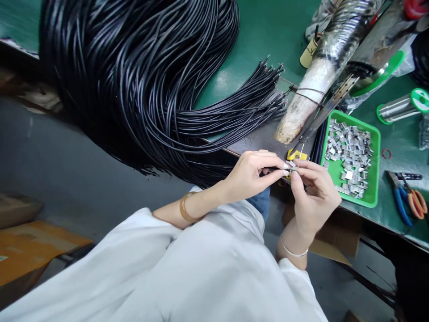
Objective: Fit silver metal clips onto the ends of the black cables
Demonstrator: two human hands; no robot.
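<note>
Guessing a bit, but the small metal piece could easily be dropped if either grip slips, tiny as it is. It's pinched in the fingertips of the left hand and right hand, just left of the green tray. It might also be snagged on the yellow piece close by. Black cables are heaped on the green worktop, well left of the tray; a wire spool is parked to its right. Grey floor and cardboard are seen far left of it.
</note>
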